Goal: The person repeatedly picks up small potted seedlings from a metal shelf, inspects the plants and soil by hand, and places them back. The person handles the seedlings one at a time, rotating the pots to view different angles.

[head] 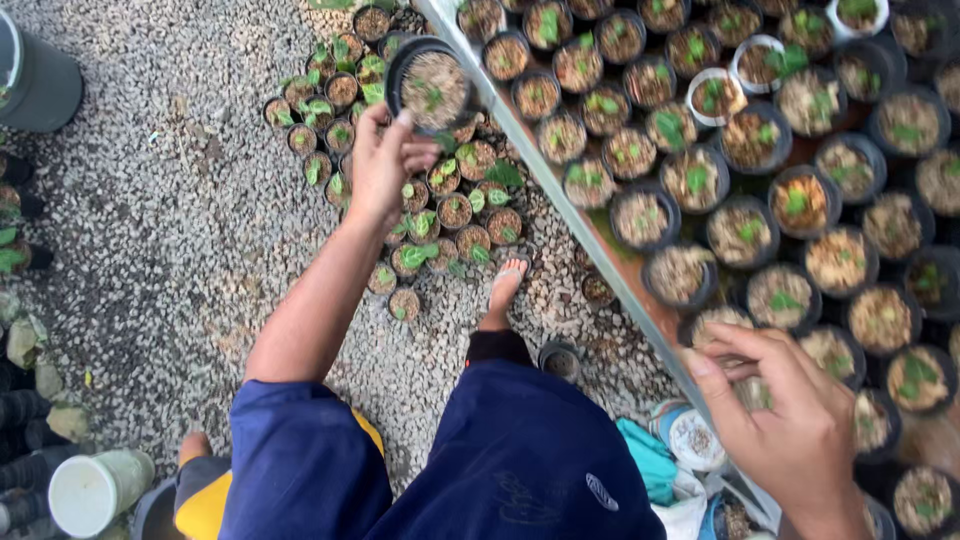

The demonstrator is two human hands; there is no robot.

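Pot, black with a seedling, sits gripped in the left hand above the small pots on the gravel. Right hand pinches at a pot on the worktop edge; its grasp is unclear.

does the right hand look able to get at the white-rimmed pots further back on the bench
Probably not without leaning: the right hand rests on pots at the near edge of the bench, and the white-rimmed pots sit several rows farther back. Nothing blocks the way over the low seedlings.
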